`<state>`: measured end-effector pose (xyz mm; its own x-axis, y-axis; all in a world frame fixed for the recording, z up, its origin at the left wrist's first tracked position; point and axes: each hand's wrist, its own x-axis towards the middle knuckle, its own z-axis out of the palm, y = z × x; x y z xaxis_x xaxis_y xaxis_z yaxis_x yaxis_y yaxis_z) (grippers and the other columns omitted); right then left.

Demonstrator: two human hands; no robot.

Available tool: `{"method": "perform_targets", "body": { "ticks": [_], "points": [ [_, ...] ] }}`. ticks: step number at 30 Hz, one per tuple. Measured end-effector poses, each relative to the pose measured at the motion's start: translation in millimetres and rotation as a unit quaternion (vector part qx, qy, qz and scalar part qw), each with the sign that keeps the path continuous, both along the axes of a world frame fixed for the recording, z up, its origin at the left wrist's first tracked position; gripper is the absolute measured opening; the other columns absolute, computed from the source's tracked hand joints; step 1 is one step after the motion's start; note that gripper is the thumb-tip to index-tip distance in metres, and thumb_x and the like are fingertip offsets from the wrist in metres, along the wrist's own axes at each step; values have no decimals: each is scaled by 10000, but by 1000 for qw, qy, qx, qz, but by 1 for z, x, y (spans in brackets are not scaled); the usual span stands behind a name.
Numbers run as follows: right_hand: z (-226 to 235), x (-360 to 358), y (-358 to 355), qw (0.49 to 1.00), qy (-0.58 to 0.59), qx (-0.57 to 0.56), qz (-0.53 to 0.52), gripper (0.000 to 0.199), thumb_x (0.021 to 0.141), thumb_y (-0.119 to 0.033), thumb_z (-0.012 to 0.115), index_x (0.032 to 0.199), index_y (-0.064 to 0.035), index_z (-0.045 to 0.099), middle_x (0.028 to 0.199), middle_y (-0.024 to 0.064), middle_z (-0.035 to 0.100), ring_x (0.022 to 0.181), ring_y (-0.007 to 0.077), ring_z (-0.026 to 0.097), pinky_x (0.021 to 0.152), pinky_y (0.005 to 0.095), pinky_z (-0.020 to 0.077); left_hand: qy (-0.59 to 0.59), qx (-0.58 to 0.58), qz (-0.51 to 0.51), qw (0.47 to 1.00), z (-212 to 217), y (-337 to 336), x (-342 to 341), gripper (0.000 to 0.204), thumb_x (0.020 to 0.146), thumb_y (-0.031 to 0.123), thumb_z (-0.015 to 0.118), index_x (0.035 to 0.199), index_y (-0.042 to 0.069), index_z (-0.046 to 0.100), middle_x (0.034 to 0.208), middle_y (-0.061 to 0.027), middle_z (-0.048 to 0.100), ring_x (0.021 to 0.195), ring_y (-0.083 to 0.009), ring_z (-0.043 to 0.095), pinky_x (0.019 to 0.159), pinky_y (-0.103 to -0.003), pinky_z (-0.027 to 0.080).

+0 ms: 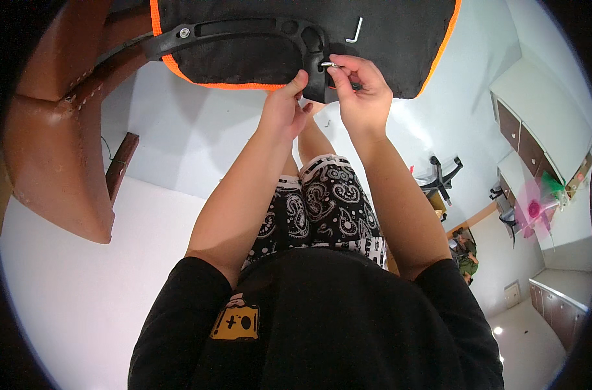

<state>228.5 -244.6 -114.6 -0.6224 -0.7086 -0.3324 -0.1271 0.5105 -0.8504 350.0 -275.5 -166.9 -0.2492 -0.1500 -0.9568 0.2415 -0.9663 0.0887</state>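
A black plastic chair armrest (pixel 314 83) lies across a black cushion with orange edging (pixel 393 58). My left hand (pixel 285 109) is closed around the near end of the armrest, its thumb along the side. Between the thumb and fingertips of my right hand (pixel 364 88) is a small silver bolt (pixel 328 64), its tip at a hole in the armrest. Part of the bolt is hidden by my fingers. A silver screw head (pixel 185 32) sits in the far-left arm of the armrest. On the cushion, beyond my right hand, rests an L-shaped hex key (pixel 355 31).
A brown leather-like seat (pixel 62 156) stands at the left, with a dark wooden leg (pixel 122 166). A small L-shaped piece (pixel 328 123) lies on the floor below my hands. To the right are a black chair base (pixel 442 180), cabinets (pixel 526 140) and a pink wrapped bouquet (pixel 535 208).
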Motion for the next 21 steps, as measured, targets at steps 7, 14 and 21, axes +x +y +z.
{"method": "perform_targets", "body": {
  "ticks": [7, 14, 21],
  "points": [
    [2, -4, 4, 972, 178, -5, 156, 140, 752, -28, 681, 882, -78, 688, 908, 52, 679, 762, 174, 641, 675, 280, 520, 1, 16, -11, 1000, 0, 3, 2, 329, 788, 413, 691, 1013, 183, 623, 1006, 40, 610, 995, -144, 487, 816, -365, 314],
    [7, -11, 4, 917, 284, 33, 278, 109, 770, -107, 668, 875, -129, 679, 841, 20, 675, 745, 210, 643, 627, 330, 479, 0, 22, -28, 999, 11, -1, 0, 293, 793, 393, 699, 988, 192, 615, 991, 68, 570, 997, -117, 432, 883, -410, 275],
    [17, -14, -24, 806, 401, 160, 405, 224, 791, -337, 638, 758, -124, 578, 713, 13, 614, 679, 211, 629, 596, 373, 446, -3, 19, -22, 1000, 20, -3, 0, 276, 798, 374, 704, 980, 192, 606, 992, 84, 555, 986, -107, 412, 915, -422, 263]
  ]
}}
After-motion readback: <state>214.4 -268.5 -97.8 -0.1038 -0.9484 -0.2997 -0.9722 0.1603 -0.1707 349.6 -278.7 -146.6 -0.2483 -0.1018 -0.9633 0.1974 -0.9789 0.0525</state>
